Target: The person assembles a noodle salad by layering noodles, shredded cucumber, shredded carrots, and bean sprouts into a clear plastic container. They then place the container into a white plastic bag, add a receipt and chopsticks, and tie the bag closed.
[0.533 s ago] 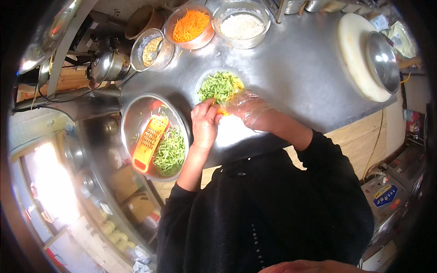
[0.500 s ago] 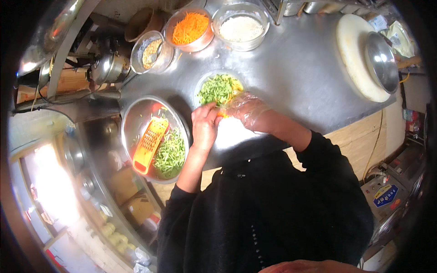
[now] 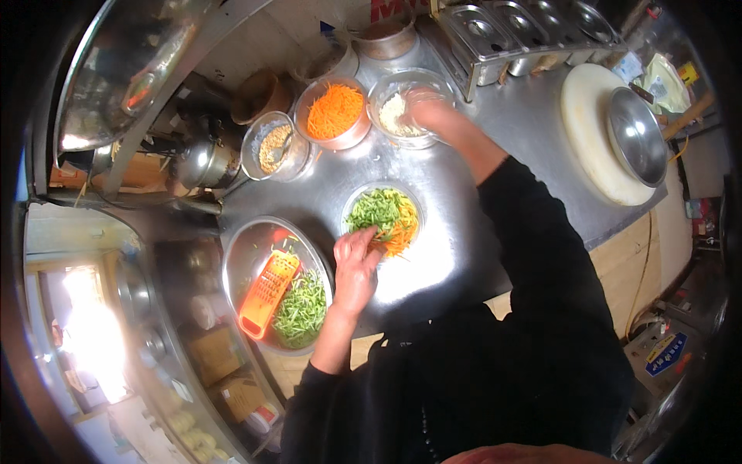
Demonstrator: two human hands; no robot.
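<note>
A small round bowl (image 3: 420, 221) sits on the metal counter before me, filled with shredded green vegetable (image 3: 376, 207) and orange carrot strips (image 3: 399, 238). My left hand (image 3: 354, 269) is at its near left rim, fingers and thumb bent over the edge and closed on it. Further off, my right hand (image 3: 430, 110), in a clear plastic glove, reaches into a clear bowl (image 3: 410, 142) of pale, whitish food (image 3: 392, 116). Its fingers are blurred and partly hidden there, so what they hold cannot be made out.
Left of me, a steel basin (image 3: 229, 272) holds green shreds (image 3: 301, 309) and an orange grater (image 3: 269, 294). A bowl of shredded carrot (image 3: 335, 113) and one of chopped nuts or grain (image 3: 274, 148) stand behind. Lidded steel pans (image 3: 479, 35) line the back; a steel bowl (image 3: 638, 135) rests on a round board (image 3: 583, 147).
My right hand has left the small bowl and moved forward into the bowl of pale food. The left hand stays at the small bowl's rim. The whole view has shifted, showing more at the back.
</note>
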